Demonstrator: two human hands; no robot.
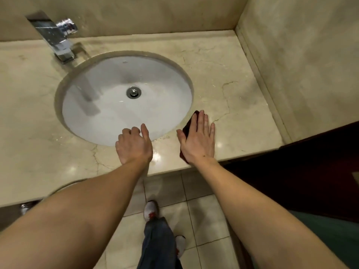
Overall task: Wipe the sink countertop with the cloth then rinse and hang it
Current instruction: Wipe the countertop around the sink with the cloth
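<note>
At the far left, a square chrome faucet (58, 38) rises from the back of the beige veined marble countertop (229, 70) and leans toward the basin, its spout end over the rim. Wet streaks glint on the stone around its base. Next comes the round white undermount sink (108, 105), set into the marble, with a chrome drain plug (133, 92) near its centre and the faucet's grey reflection on its left wall.

At the sink's front edge the person's left hand (134, 145) rests on the counter, fingers loosely curled over the rim of the basin, thumb pointing forward. It holds nothing. The stone in front of it shines with bright light spots.

Just to the right, apart from the left hand, the right hand (199, 140) lies flat, palm down, fingers straight and close together, pressing on a dark maroon cloth (191, 121). The cloth sits on the counter at the sink's right front edge, mostly covered; only a strip shows along the thumb side and beyond the fingertips. The fingers press on it and do not grip it.

Farther right the marble meets a beige side wall (303, 55). Below, beige floor tiles (206, 220), a jeans leg and white shoes (150, 209) show between the bare forearms.
</note>
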